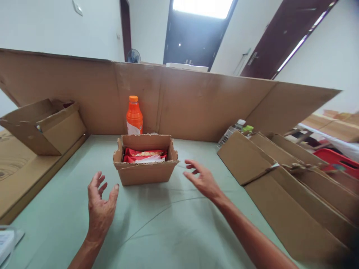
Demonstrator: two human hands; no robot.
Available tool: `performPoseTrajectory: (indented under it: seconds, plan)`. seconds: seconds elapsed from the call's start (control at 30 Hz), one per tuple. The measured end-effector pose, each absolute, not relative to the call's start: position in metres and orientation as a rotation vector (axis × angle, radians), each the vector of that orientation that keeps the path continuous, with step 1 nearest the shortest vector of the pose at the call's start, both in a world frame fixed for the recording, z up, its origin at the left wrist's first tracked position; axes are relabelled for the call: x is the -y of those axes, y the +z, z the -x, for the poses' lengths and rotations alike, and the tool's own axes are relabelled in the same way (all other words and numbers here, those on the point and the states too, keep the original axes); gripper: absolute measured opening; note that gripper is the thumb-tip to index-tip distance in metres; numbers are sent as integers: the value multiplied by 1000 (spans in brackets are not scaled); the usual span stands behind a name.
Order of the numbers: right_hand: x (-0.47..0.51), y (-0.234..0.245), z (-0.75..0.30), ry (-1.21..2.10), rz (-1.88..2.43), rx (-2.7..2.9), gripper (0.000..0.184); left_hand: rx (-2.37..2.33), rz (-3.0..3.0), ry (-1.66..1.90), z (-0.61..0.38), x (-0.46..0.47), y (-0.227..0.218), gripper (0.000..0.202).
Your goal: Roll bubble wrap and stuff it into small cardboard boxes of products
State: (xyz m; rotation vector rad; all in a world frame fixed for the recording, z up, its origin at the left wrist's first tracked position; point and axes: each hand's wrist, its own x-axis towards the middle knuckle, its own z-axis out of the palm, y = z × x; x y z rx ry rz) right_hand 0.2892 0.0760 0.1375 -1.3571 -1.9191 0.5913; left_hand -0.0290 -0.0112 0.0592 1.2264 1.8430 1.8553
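Observation:
A small open cardboard box (146,175) stands on the pale green tabletop (157,231). Inside it lie red snack packets (146,154), one with a whitish part showing. My left hand (101,205) is off the box's near left corner, fingers curved and apart, with nothing in it. To the right of the box, my right hand (202,178) reaches toward its side, fingers spread and bare, not touching it. Directly behind the box an orange bottle (134,116) with an orange cap stands upright; its lower end is hidden.
A tall cardboard panel (190,102) runs along the back. More cardboard boxes (291,209) line the right edge, with a clear bottle (231,132) behind them. At the left sits another open box (63,129) on a cardboard ledge. A white object (8,241) lies at lower left.

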Motion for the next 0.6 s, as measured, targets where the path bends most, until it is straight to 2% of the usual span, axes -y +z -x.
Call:
performPoseTrajectory:
  seconds: [0.1,0.23,0.4,0.5,0.53,0.6]
  plan:
    - [-81,110,-253,778,1314,1923,53,-1744,-1111,1811,21,-4,61,82]
    - [-82,106,-240,712,1272,1900,48,-1731,-1021,1766,2,-21,66,82]
    - [-1,76,-328,328,1348,1745,47,-1432,-1120,1587,-56,-4,53,74]
    - [66,48,-394,137,1539,1603,51,-1289,-1285,1378,-98,5,49,68]
    - [83,41,-411,93,1604,1537,56,-1264,-1352,1311,-111,5,50,66]
    - [106,34,-436,100,1678,1441,76,-1254,-1460,1236,-130,1,51,63]
